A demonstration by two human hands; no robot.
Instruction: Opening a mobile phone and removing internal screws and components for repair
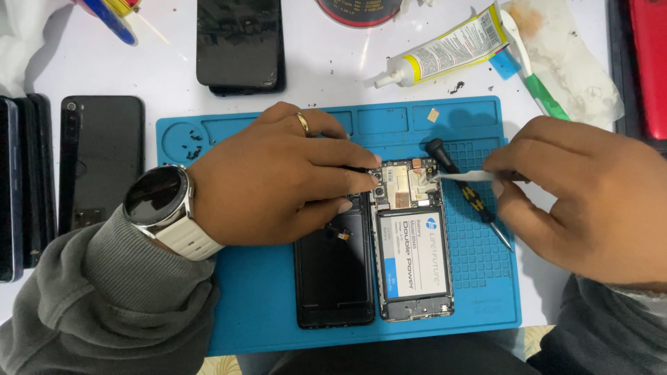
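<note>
Phone, back off, lies face down on the blue mat, its battery and upper board exposed. Head view: left hand rests over the phone's top-left corner, fingers flat and extended, fingertips pressing on the board edge; it grasps nothing, the press apparently serving to keep the phone from sliding. Right hand comes in from the right, thumb and forefinger pinched on a thin white tool whose tip touches the board's upper right corner; low, near-flat angle suits prying or lifting a small part. Screwdriver lies loose on the mat grid just beside the phone, under the white tool, within easy reach. Removed back cover lies touching the phone's left side, partly under the left hand. Tiny dark screws sit in the mat's top-left tray, kept apart from the work. Off the mat: glue tube and a green-handled brush above right; dark phones above and left. Watch on left wrist.
</note>
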